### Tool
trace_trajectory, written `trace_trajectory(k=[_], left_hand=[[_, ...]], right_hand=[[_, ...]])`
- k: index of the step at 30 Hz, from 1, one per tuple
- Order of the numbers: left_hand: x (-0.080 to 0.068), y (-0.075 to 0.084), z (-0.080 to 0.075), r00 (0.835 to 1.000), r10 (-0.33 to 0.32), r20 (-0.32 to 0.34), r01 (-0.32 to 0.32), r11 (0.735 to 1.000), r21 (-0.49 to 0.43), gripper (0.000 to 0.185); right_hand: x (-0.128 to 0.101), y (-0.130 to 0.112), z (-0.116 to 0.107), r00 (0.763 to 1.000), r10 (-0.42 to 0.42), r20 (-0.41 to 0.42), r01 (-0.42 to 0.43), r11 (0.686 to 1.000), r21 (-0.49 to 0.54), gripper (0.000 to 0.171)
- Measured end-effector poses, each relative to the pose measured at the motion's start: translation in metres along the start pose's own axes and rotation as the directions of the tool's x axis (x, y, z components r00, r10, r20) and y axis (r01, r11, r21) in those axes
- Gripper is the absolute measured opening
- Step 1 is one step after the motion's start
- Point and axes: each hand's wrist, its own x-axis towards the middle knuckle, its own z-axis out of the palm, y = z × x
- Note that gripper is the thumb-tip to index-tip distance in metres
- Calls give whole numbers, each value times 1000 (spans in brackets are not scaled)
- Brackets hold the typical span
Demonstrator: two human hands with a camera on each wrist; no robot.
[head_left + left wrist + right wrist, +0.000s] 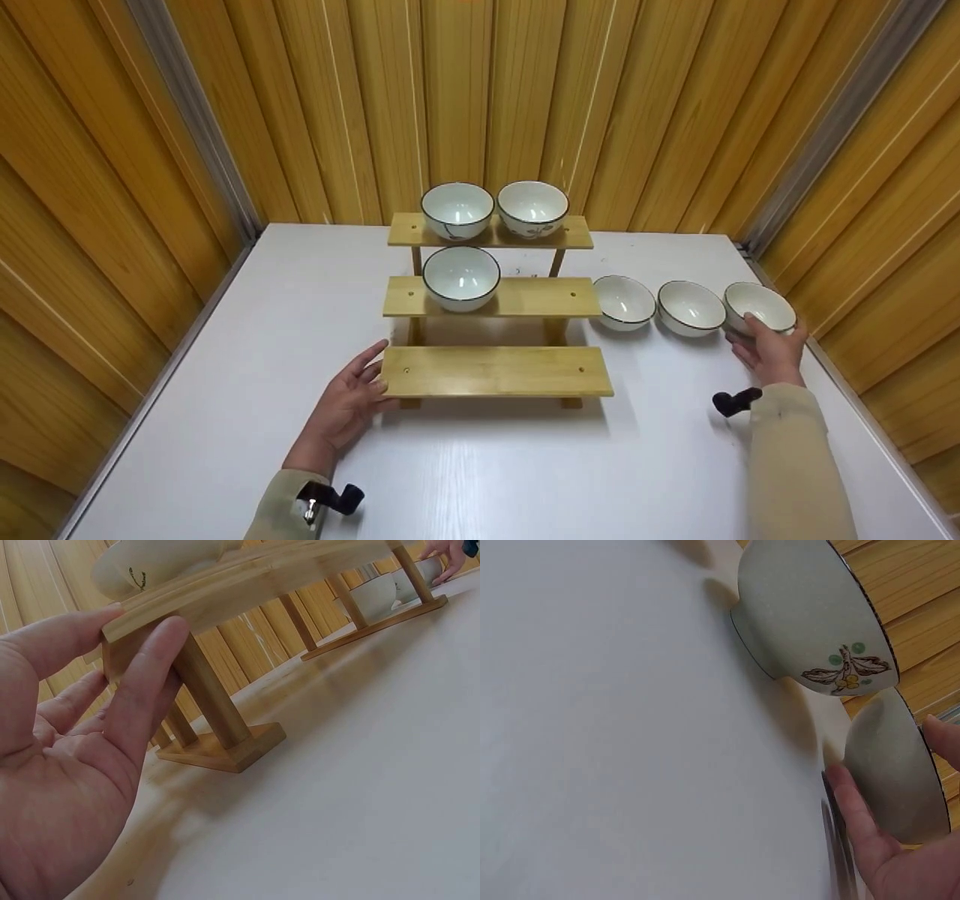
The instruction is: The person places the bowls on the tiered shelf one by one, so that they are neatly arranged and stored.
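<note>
On white surface (pixel 225 390), far right: glazed bowl (pixel 759 306), likely fragile, slippery; best held by rim and wall. Right hand (pixel 772 350) grips it. Left hand (pixel 349 405), fingers straight, touches rack (pixel 495 371).

No readable text, label, brand or number shows on anything in these views.

white leaf-patterned bowl (pixel 817 615), yellow wooden shelf (pixel 495 371)
</note>
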Motion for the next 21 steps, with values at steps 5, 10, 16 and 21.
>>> trace_trajectory(k=[5, 10, 16, 21], left_hand=[[0, 0, 1, 1000, 2, 11, -2, 1000, -10, 80], [0, 0, 0, 1000, 2, 9, -2, 1000, -15, 79], [-1, 0, -2, 1000, 15, 19, -16, 999, 41, 76], [-1, 0, -1, 1000, 5, 5, -5, 1000, 22, 77]], right_hand=[[2, -1, -3, 1000, -2, 27, 0, 997, 75, 114], [2, -4, -5, 999, 36, 38, -40, 992, 122, 108], [5, -1, -5, 999, 34, 21, -37, 988, 150, 112], [4, 1, -5, 1000, 15, 19, -18, 978, 206, 111]])
